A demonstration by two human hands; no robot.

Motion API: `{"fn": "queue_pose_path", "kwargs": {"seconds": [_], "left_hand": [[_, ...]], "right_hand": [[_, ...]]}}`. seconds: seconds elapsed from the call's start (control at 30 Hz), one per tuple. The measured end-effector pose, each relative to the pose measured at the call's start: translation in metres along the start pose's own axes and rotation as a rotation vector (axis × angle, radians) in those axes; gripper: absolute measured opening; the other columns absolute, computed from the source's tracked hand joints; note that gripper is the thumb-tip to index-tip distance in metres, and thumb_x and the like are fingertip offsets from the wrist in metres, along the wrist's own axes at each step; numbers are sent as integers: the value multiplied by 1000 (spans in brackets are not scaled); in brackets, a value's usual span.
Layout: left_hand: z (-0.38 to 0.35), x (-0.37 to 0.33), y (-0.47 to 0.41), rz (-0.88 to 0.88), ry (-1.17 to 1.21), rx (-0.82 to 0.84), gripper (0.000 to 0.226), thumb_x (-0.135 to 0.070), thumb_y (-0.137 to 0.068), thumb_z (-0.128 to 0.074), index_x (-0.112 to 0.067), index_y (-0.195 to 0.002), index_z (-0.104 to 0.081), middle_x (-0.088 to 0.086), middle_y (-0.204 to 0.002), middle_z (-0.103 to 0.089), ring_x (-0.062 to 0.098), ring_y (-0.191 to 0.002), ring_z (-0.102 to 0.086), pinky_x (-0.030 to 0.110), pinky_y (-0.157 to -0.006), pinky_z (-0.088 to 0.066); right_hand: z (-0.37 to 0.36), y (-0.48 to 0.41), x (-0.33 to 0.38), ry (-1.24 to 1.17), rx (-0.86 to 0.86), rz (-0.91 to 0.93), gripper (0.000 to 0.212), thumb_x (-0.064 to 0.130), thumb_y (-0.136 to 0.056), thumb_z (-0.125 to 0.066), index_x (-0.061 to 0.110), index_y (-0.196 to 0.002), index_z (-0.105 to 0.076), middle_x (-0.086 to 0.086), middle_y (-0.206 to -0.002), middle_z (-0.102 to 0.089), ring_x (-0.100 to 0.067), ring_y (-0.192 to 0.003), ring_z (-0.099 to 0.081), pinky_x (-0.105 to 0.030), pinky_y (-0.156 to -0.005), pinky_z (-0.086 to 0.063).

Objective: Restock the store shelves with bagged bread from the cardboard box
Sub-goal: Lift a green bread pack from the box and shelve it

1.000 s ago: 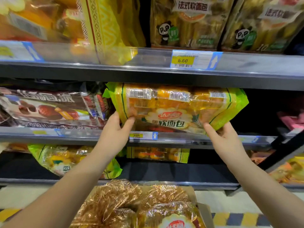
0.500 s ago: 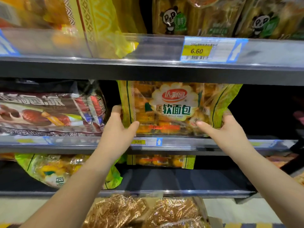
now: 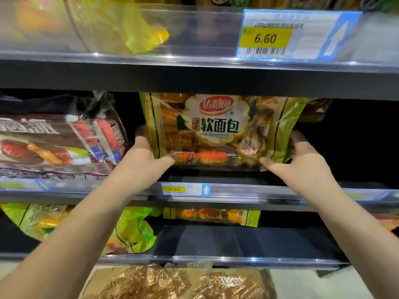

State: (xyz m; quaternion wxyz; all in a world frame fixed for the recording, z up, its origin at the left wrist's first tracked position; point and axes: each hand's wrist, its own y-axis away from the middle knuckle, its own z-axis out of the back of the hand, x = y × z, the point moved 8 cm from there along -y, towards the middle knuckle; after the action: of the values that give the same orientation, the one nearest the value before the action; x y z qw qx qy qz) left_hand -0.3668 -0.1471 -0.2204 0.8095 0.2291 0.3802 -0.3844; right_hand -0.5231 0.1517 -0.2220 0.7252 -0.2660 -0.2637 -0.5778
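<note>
A bag of soft bread [image 3: 218, 126] stands upright inside the middle shelf [image 3: 280, 192], front face toward the camera, its top edge hidden behind the dark front of the shelf above. Its clear window is framed in green and yellow, and it carries a red oval logo reading 达利园, a small boxed 法式, large dark characters 软面包, and a thin English line beneath that looks like "Soft French bread". The left hand [image 3: 144, 156] grips the lower left corner, with the thumb across the front and the fingers curled behind the side edge. The right hand [image 3: 302, 160] holds the lower right corner the same way. Whether the bag's base rests on the shelf floor cannot be told. Just beside it on the left lies a red and brown snack bag [image 3: 54, 143] with white characters too blurred to read. On the clear rail of the top shelf sits a blue-edged price label [image 3: 287, 35] with "6.60" on yellow, "200g" above it and a barcode below. A smaller price tag [image 3: 183, 189] on the middle rail, directly below the held bag, appears to read 9.80 beside a white arrow. On the lower shelf are a crumpled green bread bag [image 3: 64, 221] and a flat one [image 3: 211, 216] showing barcodes. At the bottom edge, the cardboard box [image 3: 101, 275] holds gold-wrapped bread bags [image 3: 146, 281].
</note>
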Motion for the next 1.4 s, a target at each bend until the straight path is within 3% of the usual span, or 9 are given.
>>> {"fn": "queue_pose_path", "kwargs": {"seconds": [0.17, 0.27, 0.47, 0.57, 0.7, 0.97, 1.07, 1.23, 1.4], "left_hand": [[-4, -6, 8, 46, -171, 37, 82, -42, -95, -65, -7, -155, -20, 13, -125, -56, 26, -101, -51, 29, -81, -37], [-6, -6, 9, 54, -175, 23, 79, -41, -96, -66, -7, -153, -22, 5, -105, -58, 19, -85, -51, 30, -64, -38], [-5, -2, 4, 65, -17, -57, 74, -34, -92, -73, -15, -149, -30, -2, -104, -57, 23, -103, -57, 29, -80, -38], [-8, -3, 1, 37, 79, -97, 65, -32, -90, -77, -20, -141, -40, -14, -94, -56, 20, -104, -60, 29, -84, -41], [-14, -9, -5, 19, 135, -91, 57, -27, -90, -78, -22, -133, -41, -20, -88, -49, -1, -80, -51, 19, -83, -36], [-21, -4, -5, 167, -29, -29, 57, -45, -95, -68, -6, -129, -43, 5, -105, -56, 29, -98, -54, 33, -80, -38], [-20, -2, -4, 153, -35, -60, 48, -41, -97, -66, -6, -118, -41, -3, -84, -46, 28, -93, -50, 32, -78, -36], [-21, -5, -4, 175, -77, -46, 39, -40, -97, -66, -9, -89, -44, 3, -82, -49, 17, -70, -47, 31, -57, -33], [-23, -15, -6, 216, -8, 26, 29, -30, -100, -65, -8, -102, -45, 0, -80, -46, 18, -73, -47, 32, -76, -36]], "right_hand": [[0, 5, -11, 173, 47, -21, 87, 54, -83, -76, 23, -154, -35, -8, -139, -55, -23, -120, -59, -31, -89, -47], [-5, 4, -12, 66, 90, -48, 83, 46, -85, -78, 22, -153, -37, -2, -131, -61, -16, -106, -62, -27, -85, -46], [-9, -6, -10, -58, 61, -81, 48, 40, -84, -81, 29, -116, -48, 18, -86, -59, -15, -95, -64, -29, -85, -48], [-13, -12, -14, -203, 62, -107, 43, 29, -82, -84, 24, -114, -56, 6, -97, -72, -17, -101, -70, -34, -96, -53], [-12, -18, -12, -223, 5, -84, 49, 38, -77, -86, 30, -113, -55, 4, -105, -70, -23, -104, -68, -44, -97, -55], [-23, -21, -15, -11, 109, -107, 69, 49, -86, -74, 30, -145, -43, 0, -131, -63, -28, -118, -62, -38, -98, -51], [-23, -21, -15, -2, 118, -114, 70, 49, -88, -72, 29, -148, -41, -3, -137, -62, -28, -120, -61, -36, -98, -49], [-29, -24, -16, 27, 176, -130, 71, 45, -94, -67, 26, -154, -33, -8, -142, -55, -30, -127, -55, -35, -95, -44], [-33, -25, -16, 2, 203, -179, 60, 38, -96, -65, 19, -148, -40, -10, -138, -58, -32, -123, -57, -40, -105, -47]]}}
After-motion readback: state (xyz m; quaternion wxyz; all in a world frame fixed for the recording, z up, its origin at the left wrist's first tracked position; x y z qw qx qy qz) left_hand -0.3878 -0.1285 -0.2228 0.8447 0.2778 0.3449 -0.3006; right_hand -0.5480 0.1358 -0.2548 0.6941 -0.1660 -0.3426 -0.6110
